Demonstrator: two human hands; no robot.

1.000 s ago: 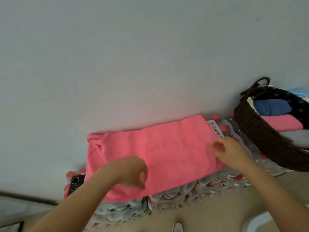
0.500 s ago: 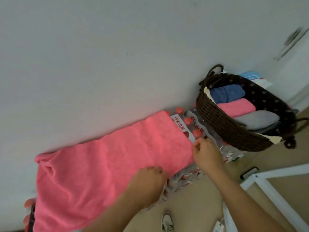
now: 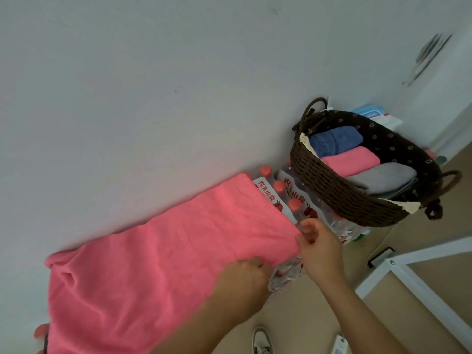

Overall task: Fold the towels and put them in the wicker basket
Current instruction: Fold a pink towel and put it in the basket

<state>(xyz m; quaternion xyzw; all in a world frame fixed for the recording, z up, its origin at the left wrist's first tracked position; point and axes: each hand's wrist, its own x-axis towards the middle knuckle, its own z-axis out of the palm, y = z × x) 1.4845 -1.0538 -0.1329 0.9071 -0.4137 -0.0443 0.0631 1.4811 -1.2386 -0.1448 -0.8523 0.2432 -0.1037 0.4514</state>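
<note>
Head view: left hand point(image 3: 245, 279) slid along pink towel point(image 3: 153, 264) toward right hand point(image 3: 319, 247)

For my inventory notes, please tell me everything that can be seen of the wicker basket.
The wicker basket is oval and dark brown, with a loop handle at each end. A dark liner with small flowers and pale lace trim covers its inside. Three folded towels lie in it side by side: blue towel, pink towel, grey towel. It seems to rest on wrapped bottle packs near the white wall. The left hand and right hand grip the spread towel, apart from it.
</note>
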